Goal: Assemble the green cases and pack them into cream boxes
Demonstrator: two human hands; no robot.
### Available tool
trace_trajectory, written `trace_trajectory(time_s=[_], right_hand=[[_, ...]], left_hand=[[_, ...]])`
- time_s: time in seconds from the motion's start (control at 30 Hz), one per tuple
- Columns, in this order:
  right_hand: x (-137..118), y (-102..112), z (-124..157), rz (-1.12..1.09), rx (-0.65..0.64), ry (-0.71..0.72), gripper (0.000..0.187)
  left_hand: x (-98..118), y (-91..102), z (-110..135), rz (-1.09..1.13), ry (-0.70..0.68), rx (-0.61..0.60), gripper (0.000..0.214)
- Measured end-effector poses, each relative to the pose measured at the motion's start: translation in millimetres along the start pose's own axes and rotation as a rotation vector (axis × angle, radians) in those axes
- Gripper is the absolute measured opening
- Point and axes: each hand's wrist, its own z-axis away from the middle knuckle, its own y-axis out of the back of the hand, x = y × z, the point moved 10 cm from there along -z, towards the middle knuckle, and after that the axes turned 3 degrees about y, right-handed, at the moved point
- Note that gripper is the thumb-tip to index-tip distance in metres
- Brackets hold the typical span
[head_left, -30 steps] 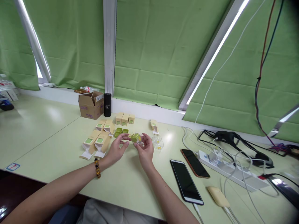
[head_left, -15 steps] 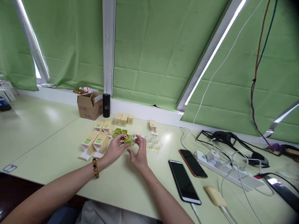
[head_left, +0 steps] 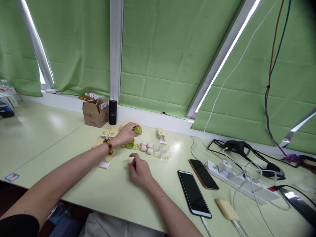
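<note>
My left hand (head_left: 126, 134) reaches forward across the table and closes on a small green case (head_left: 138, 130), over the row of beige boxes at the back. My right hand (head_left: 139, 170) rests on the table nearer to me, fingers loosely curled, holding nothing. Between the hands lie more green cases (head_left: 130, 145), small yellow pieces (head_left: 136, 147), three white pieces (head_left: 146, 147) and clear plastic cups (head_left: 162, 152). Beige boxes with green labels (head_left: 108, 134) lie partly under my left forearm.
A cardboard box (head_left: 96, 112) and a black cylinder (head_left: 113, 112) stand at the back left. To the right lie two phones (head_left: 194, 193), a yellow power bank (head_left: 227, 209), a white power strip (head_left: 243, 182) and tangled cables (head_left: 249, 154). One beige box (head_left: 161, 135) lies apart.
My left hand has carried the green case away from me toward the back boxes. My right hand let go of it and dropped to the table. The white and yellow pieces are now uncovered.
</note>
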Motion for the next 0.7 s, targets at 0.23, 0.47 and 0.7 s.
trace_trajectory(time_s=[0.23, 0.47, 0.7], right_hand=[[-0.4, -1.6, 1.4, 0.075, -0.040, 0.002, 0.037], [2.3, -0.7, 0.6, 0.111, -0.005, 0.008, 0.034], [10.7, 25.6, -0.5, 0.122, 0.155, -0.032, 0.021]], left_hand=[[-20.5, -9.9, -49.4, -0.092, 0.015, -0.011, 0.028], [-26.3, -12.6, -30.4, -0.058, 0.032, -0.020, 0.037], [-16.5, -13.8, 33.0, 0.041, 0.025, -0.042, 0.040]])
